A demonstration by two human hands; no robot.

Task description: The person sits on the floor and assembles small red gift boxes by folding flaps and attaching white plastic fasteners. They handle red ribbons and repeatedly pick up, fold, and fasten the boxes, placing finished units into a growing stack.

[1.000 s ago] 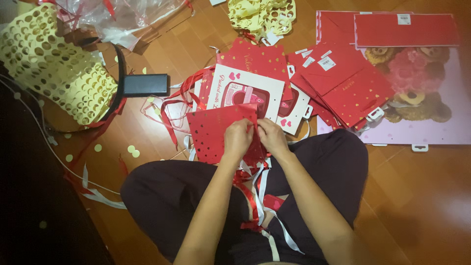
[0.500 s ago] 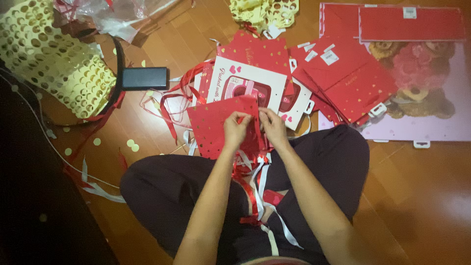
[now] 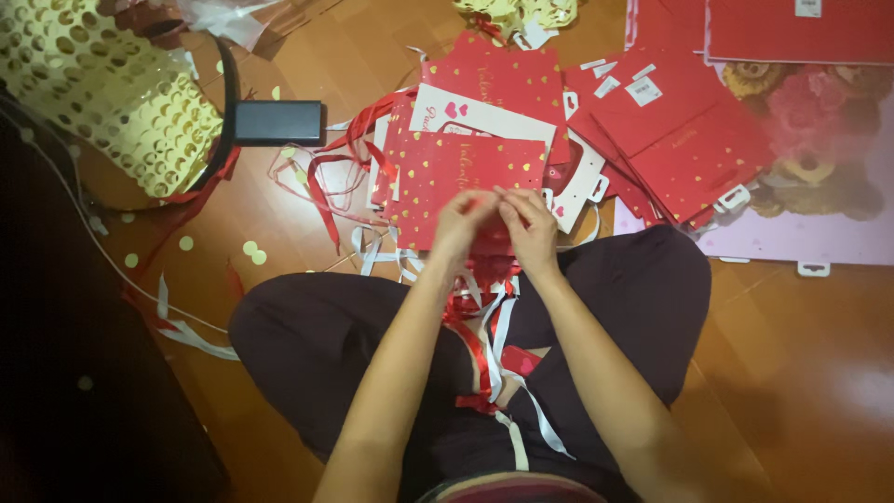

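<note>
We pinch the near long edge of the flat red gold-hearted paper gift bag (image 3: pixel 466 177) with our left hand (image 3: pixel 461 224) and right hand (image 3: pixel 529 231), the bag lying crosswise, stretching away from both grips alike.

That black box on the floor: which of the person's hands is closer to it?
Left. The left hand lies nearer the black box, which sits up and to its left; the right hand is beside it, farther off.
</note>
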